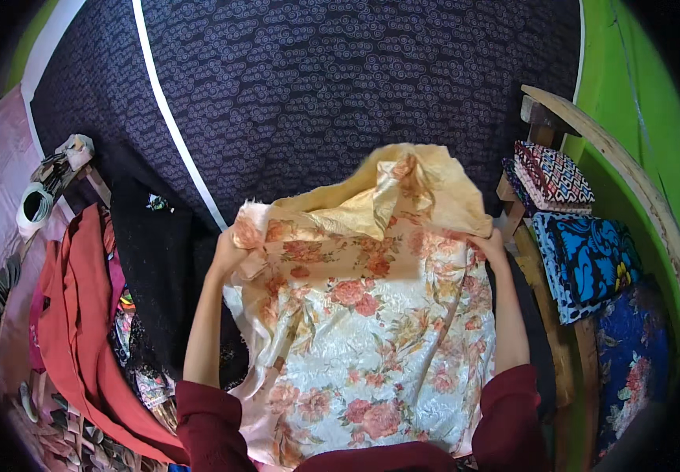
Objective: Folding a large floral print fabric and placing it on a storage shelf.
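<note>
A floral cloth (371, 315), white and cream with orange-red roses, hangs spread between my two hands. My left hand (234, 250) grips its upper left edge, where the fabric bunches above the fingers. At the upper right edge my right hand (491, 244) is closed on the same cloth. Between the hands the top of the fabric folds over, showing a plain yellowish underside (332, 189). The lower part drapes down towards my body, between my maroon sleeves. Both sets of fingers are partly covered by the fabric.
To the left hang a coral-red cloth (80, 315) and a black cloth (147, 267). On the right, a patterned folded stack (556, 177), a blue-black folded cloth (591, 256) and a dark blue floral cloth (631, 370) lie by wooden boards (588, 130). A dark swirl-patterned cloth (356, 79) spans the back.
</note>
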A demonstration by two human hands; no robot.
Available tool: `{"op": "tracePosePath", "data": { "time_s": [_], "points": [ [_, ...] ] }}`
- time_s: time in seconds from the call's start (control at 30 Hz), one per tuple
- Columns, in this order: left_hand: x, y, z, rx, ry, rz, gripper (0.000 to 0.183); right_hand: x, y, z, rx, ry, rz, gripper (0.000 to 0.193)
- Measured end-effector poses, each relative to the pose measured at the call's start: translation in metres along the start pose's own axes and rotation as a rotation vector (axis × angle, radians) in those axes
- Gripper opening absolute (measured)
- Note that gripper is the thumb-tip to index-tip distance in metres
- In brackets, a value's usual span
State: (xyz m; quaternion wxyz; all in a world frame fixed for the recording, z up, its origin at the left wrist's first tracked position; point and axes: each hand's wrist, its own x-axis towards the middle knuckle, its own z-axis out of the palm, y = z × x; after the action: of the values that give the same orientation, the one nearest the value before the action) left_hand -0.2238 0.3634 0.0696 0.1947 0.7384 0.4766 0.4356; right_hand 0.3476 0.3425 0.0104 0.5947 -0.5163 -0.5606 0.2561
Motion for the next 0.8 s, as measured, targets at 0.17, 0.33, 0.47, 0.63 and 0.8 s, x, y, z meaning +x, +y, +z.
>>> {"op": "tracePosePath", "data": {
  "time_s": [0.17, 0.33, 0.47, 0.63, 0.8],
  "points": [
    [-0.055, 0.049, -0.056, -0.069, -0.145, -0.059, 0.022, -0.057, -0.016, -0.060, 0.088, 0.001, 0.174, 0.028],
    [-0.130, 0.087, -0.087, 0.133, -0.418, 0.103, 0.032, -0.134, -0.015, -0.091, -0.079, -0.089, 0.148, 0.021],
    [-0.191, 0.117, -0.088, 0.165, -0.516, 0.133, 0.020, -0.194, -0.013, -0.132, -0.036, -0.475, -0.006, 0.013],
    [-0.231, 0.094, -0.095, 0.156, -1.007, -0.091, 0.058, -0.241, -0.066, -0.144, -0.309, -0.712, 0.058, 0.028],
    [-0.191, 0.147, -0.091, 0.060, -1.141, 0.078, 0.079, -0.232, -0.104, -0.152, -0.159, -0.872, 0.338, 0.047]
  ]
}}
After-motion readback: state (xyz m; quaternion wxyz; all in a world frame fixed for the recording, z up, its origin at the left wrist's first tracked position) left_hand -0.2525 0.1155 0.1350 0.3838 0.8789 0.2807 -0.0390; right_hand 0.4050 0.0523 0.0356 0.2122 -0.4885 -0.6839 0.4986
